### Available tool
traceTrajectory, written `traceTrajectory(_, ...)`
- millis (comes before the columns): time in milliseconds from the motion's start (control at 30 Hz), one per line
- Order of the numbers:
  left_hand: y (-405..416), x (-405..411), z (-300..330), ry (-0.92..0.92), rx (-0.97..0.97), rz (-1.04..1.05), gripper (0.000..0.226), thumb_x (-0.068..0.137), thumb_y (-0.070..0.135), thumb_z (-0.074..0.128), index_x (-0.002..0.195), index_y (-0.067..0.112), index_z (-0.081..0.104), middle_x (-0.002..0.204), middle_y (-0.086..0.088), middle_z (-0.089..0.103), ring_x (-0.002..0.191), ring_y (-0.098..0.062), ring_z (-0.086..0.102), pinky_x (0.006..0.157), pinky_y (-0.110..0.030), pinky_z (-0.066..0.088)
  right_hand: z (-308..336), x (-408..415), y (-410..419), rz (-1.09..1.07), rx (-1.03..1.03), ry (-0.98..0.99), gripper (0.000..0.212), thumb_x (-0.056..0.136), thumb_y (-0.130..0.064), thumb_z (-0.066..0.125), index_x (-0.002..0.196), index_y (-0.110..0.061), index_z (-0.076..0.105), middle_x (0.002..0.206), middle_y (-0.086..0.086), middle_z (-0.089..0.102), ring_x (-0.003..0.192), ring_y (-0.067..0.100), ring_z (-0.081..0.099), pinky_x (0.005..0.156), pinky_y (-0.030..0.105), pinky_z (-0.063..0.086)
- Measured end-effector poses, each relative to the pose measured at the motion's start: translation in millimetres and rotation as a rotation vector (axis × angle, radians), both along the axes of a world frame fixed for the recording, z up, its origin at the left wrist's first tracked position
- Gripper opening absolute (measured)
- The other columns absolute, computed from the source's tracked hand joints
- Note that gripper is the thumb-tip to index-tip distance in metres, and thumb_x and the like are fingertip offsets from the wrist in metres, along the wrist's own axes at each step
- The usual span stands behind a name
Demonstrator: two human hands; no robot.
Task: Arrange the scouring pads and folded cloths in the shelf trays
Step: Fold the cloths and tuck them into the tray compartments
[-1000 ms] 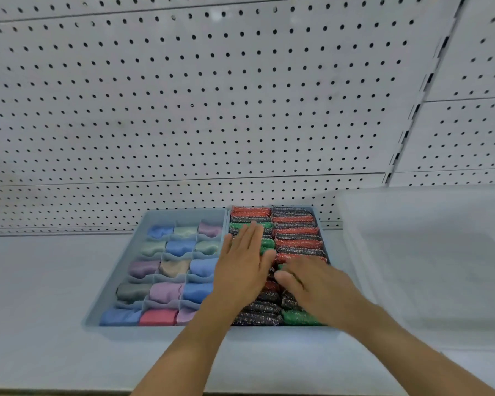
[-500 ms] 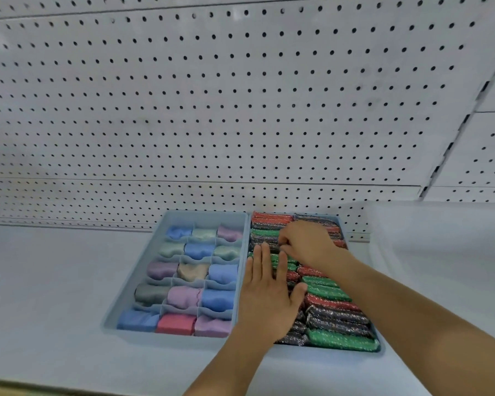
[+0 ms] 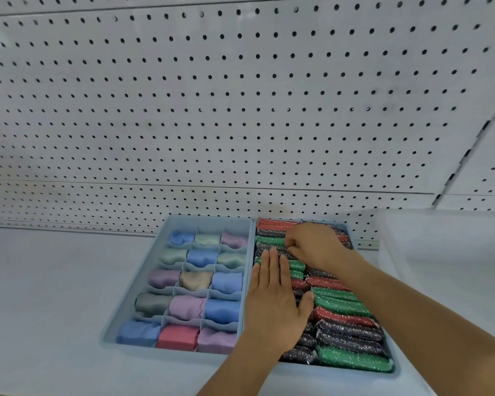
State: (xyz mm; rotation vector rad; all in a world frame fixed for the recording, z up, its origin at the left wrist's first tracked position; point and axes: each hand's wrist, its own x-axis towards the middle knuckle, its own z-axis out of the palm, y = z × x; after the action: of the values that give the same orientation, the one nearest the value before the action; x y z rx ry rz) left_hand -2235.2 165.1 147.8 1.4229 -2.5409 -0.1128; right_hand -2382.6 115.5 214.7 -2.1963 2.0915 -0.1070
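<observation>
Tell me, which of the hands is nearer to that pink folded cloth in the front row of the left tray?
Left. The left hand lies flat on the scouring pads just right of the pink cloth; the right hand is curled at the pad tray's far end.

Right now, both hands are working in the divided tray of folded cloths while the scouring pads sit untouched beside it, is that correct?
Not quite: the head view shows the left hand lying flat and the right hand curled on the scouring pads; the divided tray of folded cloths sits untouched beside them.
</observation>
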Motion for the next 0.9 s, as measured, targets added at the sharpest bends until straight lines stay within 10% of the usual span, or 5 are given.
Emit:
traceTrajectory(367, -1, -2, -3, 0.073, -0.096, 0.014, 0.067, 0.099, 0.049, 0.022, 0.134, 0.004, 0.055, 0.142, -0.018, 0.05, 0.131, -0.03, 0.05, 0.11, -0.043, 0.036, -4, 2, -4, -0.051, -0.146, -0.098, 0.02, 0.098, -0.031, 0.047, 0.099, -0.028, 0.066, 0.094, -0.008, 0.066, 0.085, 0.017, 0.063, 0.071, 0.033, 0.053)
traceTrajectory(533, -22, -15, 11, 0.124, -0.047, 0.027, 0.063, 0.085, 0.035, 0.036, 0.136, 0.003, 0.053, 0.143, -0.015, 0.051, 0.132, -0.028, 0.049, 0.109, -0.043, 0.04, -8, 4, -6, -0.068, -0.055, -0.043, 0.033, 0.093, -0.014, 0.047, 0.063, -0.025, 0.052, 0.07, -0.006, 0.052, 0.073, 0.023, 0.057, 0.058, 0.027, 0.041)
traceTrajectory(633, -30, -14, -2, 0.053, -0.036, -0.014, 0.062, 0.1, 0.042, 0.018, 0.135, 0.007, 0.056, 0.144, -0.011, 0.051, 0.135, -0.024, 0.046, 0.115, -0.04, 0.033, -1, -13, 2, -0.195, -0.203, -0.208, 0.027, 0.099, -0.021, 0.043, 0.11, -0.027, 0.068, 0.106, -0.001, 0.061, 0.099, 0.021, 0.058, 0.079, 0.032, 0.049)
traceTrajectory(900, -57, -28, 10, -0.015, 0.117, -0.082, 0.088, 0.076, 0.057, -0.014, 0.156, 0.023, 0.001, 0.163, 0.002, -0.007, 0.149, -0.016, -0.012, 0.118, -0.036, -0.013, -35, -27, 45, -0.317, 0.248, -0.077, 0.066, 0.101, -0.049, 0.011, 0.152, -0.014, -0.011, 0.16, 0.006, -0.015, 0.147, 0.021, -0.013, 0.119, 0.04, -0.004)
